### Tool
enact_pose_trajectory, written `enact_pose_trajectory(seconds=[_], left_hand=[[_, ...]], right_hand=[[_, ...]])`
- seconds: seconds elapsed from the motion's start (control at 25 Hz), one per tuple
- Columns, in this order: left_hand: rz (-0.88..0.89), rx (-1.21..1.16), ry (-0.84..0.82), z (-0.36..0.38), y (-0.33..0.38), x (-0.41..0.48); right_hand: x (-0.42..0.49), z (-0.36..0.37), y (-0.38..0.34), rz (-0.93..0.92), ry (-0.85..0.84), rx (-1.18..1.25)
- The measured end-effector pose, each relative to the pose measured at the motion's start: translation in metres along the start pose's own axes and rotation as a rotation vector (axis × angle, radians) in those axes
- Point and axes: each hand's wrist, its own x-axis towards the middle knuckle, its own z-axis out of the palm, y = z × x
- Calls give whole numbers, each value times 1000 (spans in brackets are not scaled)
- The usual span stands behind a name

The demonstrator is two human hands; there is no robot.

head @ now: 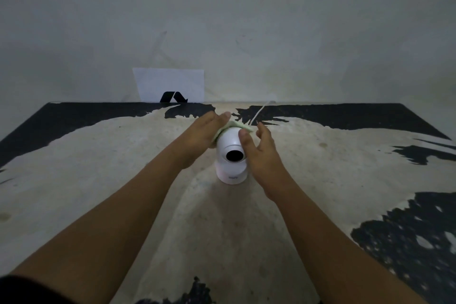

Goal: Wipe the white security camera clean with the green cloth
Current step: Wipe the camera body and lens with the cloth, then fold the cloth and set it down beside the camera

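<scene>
The white security camera [230,158] stands upright on the table, its round black lens facing me. A pale green cloth [237,126] lies over the top and left side of its dome head. My left hand [197,137] presses the cloth against the head from the left, fingers reaching over the top. My right hand [259,153] steadies the camera from the right, thumb on the dome and fingers curled behind it. Much of the cloth is hidden under my left hand.
The table [98,168] is worn pale with black patches at its far edge and right side. A thin white cable [259,112] runs from behind the camera toward the wall. A white sheet with a black logo [170,86] leans against the wall.
</scene>
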Motion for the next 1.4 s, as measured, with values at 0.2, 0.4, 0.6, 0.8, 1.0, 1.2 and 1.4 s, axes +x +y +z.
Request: enact_pose_trajectory(seconds=[0.2, 0.4, 0.6, 0.8, 1.0, 1.2, 1.4], left_hand=[[-169, -109, -81, 17, -18, 0], [-154, -173, -47, 20, -32, -27], [-50, 437, 37, 14, -41, -52], [-125, 167, 245, 12, -42, -80], [-242, -291, 176, 14, -13, -115], [-183, -540, 65, 26, 11, -138], [-105, -383, 73, 54, 14, -146]], right_hand=[[1, 5, 4, 50, 11, 45], [0, 9, 6, 49, 14, 41], [-3, 13, 3, 92, 21, 86], [-12, 10, -5, 102, 83, -88], [-77, -13, -45, -357, 17, -207], [-127, -31, -37, -349, -254, -323], [-136, -44, -21, -237, -92, -92]])
